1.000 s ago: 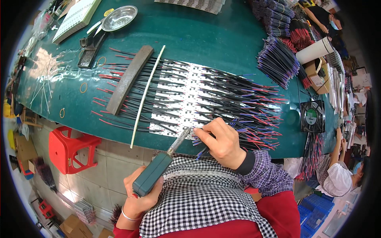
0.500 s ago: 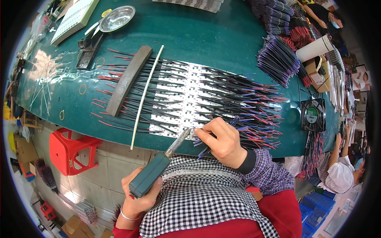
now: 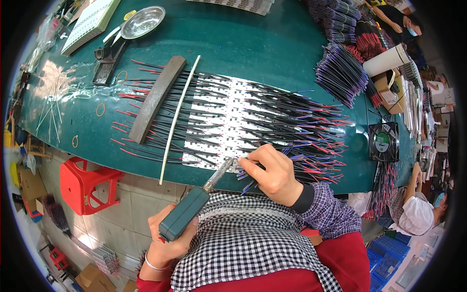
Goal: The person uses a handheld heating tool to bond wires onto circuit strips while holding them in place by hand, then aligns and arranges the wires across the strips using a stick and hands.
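Note:
My left hand (image 3: 168, 246) is closed round the green handle of a soldering iron (image 3: 187, 209). The iron slants up and right, its tip at the near edge of a white circuit board panel (image 3: 236, 114). Close beside the tip, my right hand (image 3: 275, 175) pinches a thin wire, mostly hidden by the fingers. Rows of black wires with red and blue ends (image 3: 301, 117) fan out from the panel to the right. More black wires run left under a dark flat bar (image 3: 158, 100) and a thin pale stick (image 3: 180, 114).
A steel dish (image 3: 143, 23) and a black stand (image 3: 108, 65) sit far left on the green table (image 3: 262, 44). Wire bundles (image 3: 340, 73), a white tube (image 3: 386, 60) and a small fan (image 3: 383, 141) lie right. A red stool (image 3: 73, 187) stands left; other people work at right.
Both hands and the iron stay almost where they were, the tip still at the panel's near edge. At far right, a co-worker's arm has shifted slightly.

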`<state>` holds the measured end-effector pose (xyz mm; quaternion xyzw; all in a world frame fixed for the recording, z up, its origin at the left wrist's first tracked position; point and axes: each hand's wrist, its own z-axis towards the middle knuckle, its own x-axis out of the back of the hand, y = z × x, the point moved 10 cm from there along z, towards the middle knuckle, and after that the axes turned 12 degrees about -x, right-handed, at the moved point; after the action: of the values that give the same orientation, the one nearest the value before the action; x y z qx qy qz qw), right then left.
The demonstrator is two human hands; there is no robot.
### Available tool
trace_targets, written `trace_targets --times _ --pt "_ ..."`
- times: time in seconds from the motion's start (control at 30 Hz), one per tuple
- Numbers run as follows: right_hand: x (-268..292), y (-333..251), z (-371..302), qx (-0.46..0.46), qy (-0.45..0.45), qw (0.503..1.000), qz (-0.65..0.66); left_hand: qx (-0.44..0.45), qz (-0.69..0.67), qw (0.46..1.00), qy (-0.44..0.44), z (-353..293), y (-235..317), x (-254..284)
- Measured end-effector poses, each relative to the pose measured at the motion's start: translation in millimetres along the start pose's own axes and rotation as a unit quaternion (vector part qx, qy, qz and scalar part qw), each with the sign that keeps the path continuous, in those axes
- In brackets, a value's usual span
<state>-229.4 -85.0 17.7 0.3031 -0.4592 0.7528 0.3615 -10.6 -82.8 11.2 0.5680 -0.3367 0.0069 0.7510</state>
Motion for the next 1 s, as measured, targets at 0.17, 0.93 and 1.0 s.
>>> trace_targets --times 0.17,0.93,1.0 --pt "1 -2 -1 0.008 0.008 1.0 0.001 0.016 -0.024 1.0 0.005 2 -2 0" --pt "0 1 2 -0.006 -0.018 1.0 0.019 0.043 -0.03 0.997 0.065 -15 -7 6" --pt "1 1 2 -0.006 -0.018 1.0 0.016 0.071 -0.043 0.995 0.048 -14 -8 2"
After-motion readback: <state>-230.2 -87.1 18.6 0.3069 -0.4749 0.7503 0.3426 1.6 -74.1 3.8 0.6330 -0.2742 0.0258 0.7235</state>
